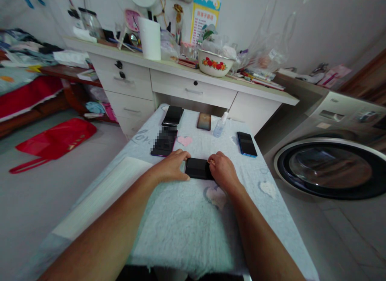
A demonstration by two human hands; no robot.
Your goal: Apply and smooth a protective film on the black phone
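A black phone (197,168) lies flat on the cloth-covered table, its long side running left to right. My left hand (173,166) holds its left end, thumb at the near corner and fingers at the far one. At the right end, my right hand (221,168) is closed with bent fingers on the phone; a small tan thing shows at the fingertips, too small to name. Beyond my left hand lie a partly pixelated phone (165,142) and another black phone (173,116). A blue-edged phone (247,144) is at the right.
A clear spray bottle (220,125) stands beside a small pixelated item (204,121) at the table's far side. A pale flat sheet (102,196) lies along the left. Behind are white drawers (193,87); a washing machine (325,152) stands right.
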